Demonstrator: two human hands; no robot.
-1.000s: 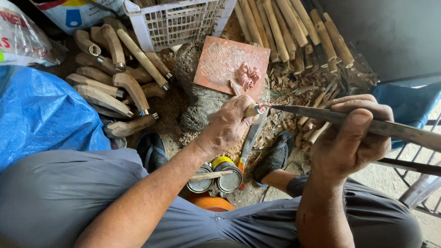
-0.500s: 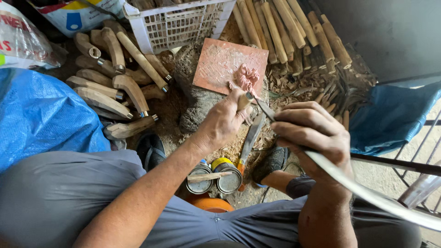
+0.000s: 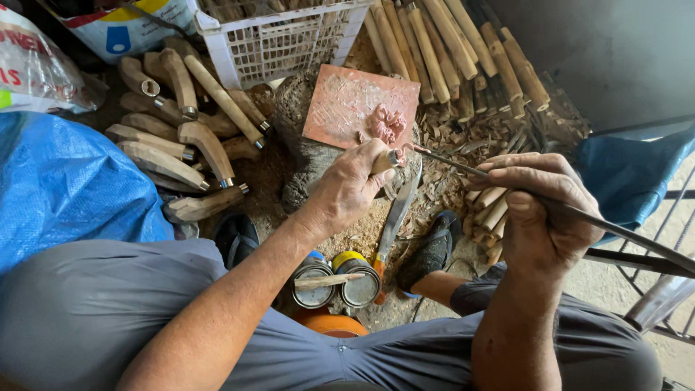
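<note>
My left hand (image 3: 352, 187) grips a short wooden handle (image 3: 385, 161) whose metal-ringed end, smeared with pink paste, points right. My right hand (image 3: 537, 210) holds a long dark metal blade (image 3: 622, 233); its thin tang (image 3: 441, 156) reaches left to the handle's ringed end. Both hands hover over a stone block (image 3: 304, 156). On the block lies a reddish square tile (image 3: 347, 105) with a lump of pink paste (image 3: 386, 123).
Carved wooden handles (image 3: 181, 137) are piled at the left, and bamboo sticks (image 3: 449, 43) at the top right. A white plastic basket (image 3: 282, 36) stands behind. Two small tins (image 3: 337, 279) with a stick across them sit between my knees. A knife (image 3: 394, 224) leans there; a blue tarp (image 3: 65, 188) lies left.
My right hand swung the long blade from pointing down-right back to nearly level, bringing the tang's tip to the handle's ringed end. My left hand stayed over the block.
</note>
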